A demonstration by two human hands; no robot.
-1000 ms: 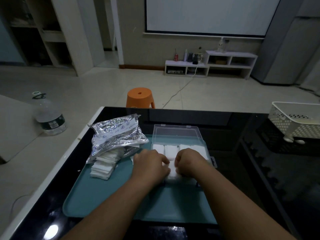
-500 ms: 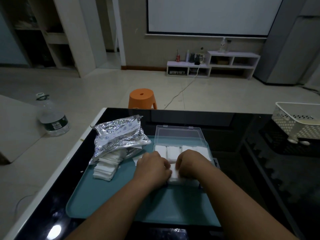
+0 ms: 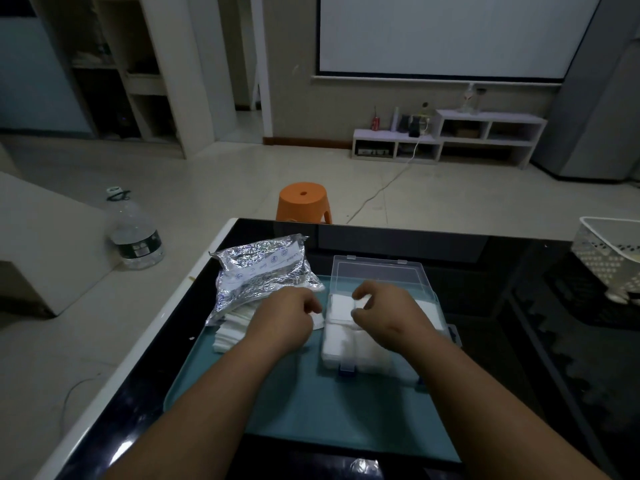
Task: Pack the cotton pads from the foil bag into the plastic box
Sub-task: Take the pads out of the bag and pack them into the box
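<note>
While the right hand point(image 3: 381, 315) and left hand point(image 3: 287, 318) curl fingers at the box point(image 3: 377, 271), pinch unclear, packing is judged midway; next, collect pads point(image 3: 225, 332) beside the foil bag point(image 3: 263, 271).

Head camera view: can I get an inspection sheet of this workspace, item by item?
Surface: glossy black table with a teal tray on it.
Job's things: foil bag and a loose stack of cotton pads at the tray's left; plastic box, lid open, on its right, holding pads.
Clutter: white basket at the table's right edge.
Grips: left hand curled between bag and box; right hand curled over the box; whether either pinches a pad, cannot tell.
Cables: white cable across the floor towards the low shelf.
Surroundings: orange stool, water bottle, projection screen.
</note>
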